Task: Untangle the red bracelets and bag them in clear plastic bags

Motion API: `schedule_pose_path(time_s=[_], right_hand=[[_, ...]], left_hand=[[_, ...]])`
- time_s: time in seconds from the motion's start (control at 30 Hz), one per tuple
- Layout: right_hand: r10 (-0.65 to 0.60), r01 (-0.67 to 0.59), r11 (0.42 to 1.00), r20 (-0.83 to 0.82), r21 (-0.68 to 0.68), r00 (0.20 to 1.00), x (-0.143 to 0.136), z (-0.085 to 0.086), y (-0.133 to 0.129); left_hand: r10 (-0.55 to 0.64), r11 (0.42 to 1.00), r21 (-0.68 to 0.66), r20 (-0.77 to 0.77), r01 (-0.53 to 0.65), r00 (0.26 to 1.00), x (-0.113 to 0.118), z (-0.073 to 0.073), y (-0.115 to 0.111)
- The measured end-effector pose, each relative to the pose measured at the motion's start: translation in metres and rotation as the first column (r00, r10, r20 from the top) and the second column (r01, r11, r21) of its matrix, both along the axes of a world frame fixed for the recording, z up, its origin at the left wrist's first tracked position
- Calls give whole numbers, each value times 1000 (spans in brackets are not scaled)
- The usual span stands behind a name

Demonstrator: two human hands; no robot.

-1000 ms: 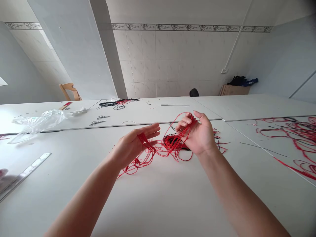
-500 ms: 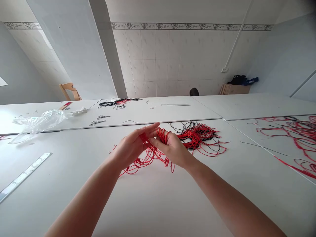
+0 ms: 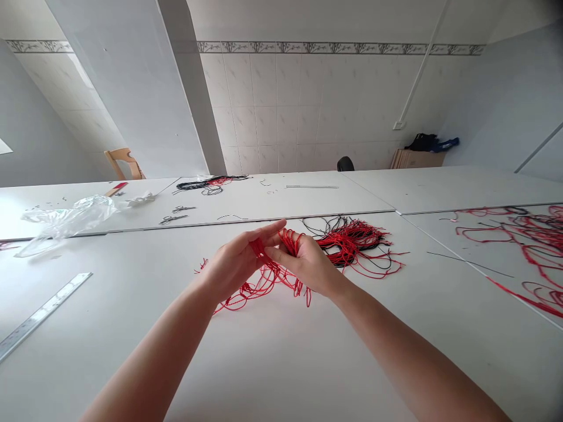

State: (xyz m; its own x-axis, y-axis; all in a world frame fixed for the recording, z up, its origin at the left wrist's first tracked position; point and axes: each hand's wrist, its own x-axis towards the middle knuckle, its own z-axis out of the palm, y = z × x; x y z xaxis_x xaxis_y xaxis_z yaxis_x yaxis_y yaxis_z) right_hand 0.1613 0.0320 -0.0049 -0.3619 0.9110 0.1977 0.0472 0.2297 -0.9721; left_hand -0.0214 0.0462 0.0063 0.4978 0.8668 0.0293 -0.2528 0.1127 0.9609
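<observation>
Both hands meet near the middle of the white table (image 3: 272, 363), with a bundle of red cords (image 3: 273, 272) between them. Loops of it are gathered in my right hand (image 3: 305, 258), whose thumb presses on them and whose fingers wrap round. My left hand (image 3: 240, 258) has strands across its palm and its fingers are bent toward the right hand, closed on the cords. Loose loops hang below both hands onto the table. Just behind my right hand lies a pile of red and black cords (image 3: 352, 243).
Two pairs of scissors (image 3: 173, 218), a plastic bag (image 3: 73, 220) and a ruler (image 3: 44, 313) lie to the left. Black cords (image 3: 197, 184) and a thin strip (image 3: 312, 187) are at the back. More red cords (image 3: 539, 246) spread at the right.
The hands and the red cords are almost where they were. The strands across my left palm have shifted slightly.
</observation>
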Motion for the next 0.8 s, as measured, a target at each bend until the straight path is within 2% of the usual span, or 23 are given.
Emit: schedule_pose_path(time_s=[0.27,0.6,0.8], right_hand=[[28,-28,999,12,-35,1000,0,4,-2],[11,-20,998,-173,-55,985,8,6,3],[23,-75,985,-319,-153,948,15,5,12]], left_hand=[[-14,1000,-13,-19,14,1000,-1,0,-1],[-36,999,9,40,36,999,0,0,0],[-43,999,26,27,42,999,1,3,0]])
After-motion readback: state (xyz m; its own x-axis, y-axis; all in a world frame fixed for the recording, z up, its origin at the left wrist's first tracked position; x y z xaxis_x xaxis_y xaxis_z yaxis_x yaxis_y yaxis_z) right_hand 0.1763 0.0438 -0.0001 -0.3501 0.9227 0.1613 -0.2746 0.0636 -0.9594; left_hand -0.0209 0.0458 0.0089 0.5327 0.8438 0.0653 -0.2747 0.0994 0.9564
